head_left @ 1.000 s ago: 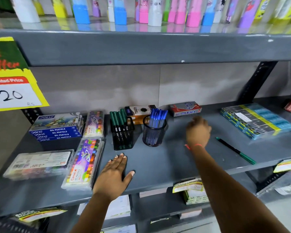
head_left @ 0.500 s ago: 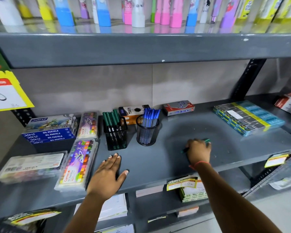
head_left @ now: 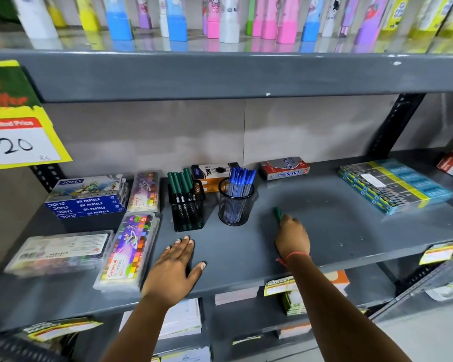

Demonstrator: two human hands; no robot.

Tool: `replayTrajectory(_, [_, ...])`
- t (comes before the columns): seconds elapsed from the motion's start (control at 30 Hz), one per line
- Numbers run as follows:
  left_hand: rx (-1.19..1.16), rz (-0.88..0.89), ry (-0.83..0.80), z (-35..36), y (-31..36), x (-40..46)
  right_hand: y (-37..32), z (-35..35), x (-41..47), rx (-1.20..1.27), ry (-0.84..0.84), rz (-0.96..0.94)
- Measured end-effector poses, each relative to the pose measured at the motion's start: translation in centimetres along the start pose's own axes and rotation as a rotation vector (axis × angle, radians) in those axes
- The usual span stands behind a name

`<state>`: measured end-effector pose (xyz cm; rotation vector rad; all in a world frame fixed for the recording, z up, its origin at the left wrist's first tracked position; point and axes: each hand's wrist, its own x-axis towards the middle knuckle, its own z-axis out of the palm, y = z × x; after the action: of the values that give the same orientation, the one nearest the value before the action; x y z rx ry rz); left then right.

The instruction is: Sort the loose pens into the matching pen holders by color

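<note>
1. We see the right hand (head_left: 293, 237) closed around the green pen (head_left: 277, 213), whose tip now pokes up past the knuckles; half a second ago it lay flatter under the hand.
2. The pen has come nearer the round holder (head_left: 235, 205) of blue pens, with the square holder (head_left: 187, 208) of green pens beyond it.
3. The left hand (head_left: 174, 270) stays flat, fingers spread, on the shelf (head_left: 338, 231).

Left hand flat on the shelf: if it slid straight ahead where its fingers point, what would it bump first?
Probably the square black mesh holder of green pens, directly beyond the left hand; depth is uncertain.
</note>
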<state>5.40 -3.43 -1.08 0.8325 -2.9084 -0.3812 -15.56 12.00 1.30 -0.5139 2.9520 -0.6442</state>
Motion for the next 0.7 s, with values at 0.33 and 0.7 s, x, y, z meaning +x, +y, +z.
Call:
replayTrajectory(0.33, [0.030,0.024,0.001,0.4,-0.4,0.1,-6.9,-4.8,0.5,0.767,0.351,0.073])
replayTrajectory(0.7, [0.019,-0.007,0.044,0.1,-1.5,-0.3,-16.8,-4.2,-0.9,0.548,0.057,-0.394])
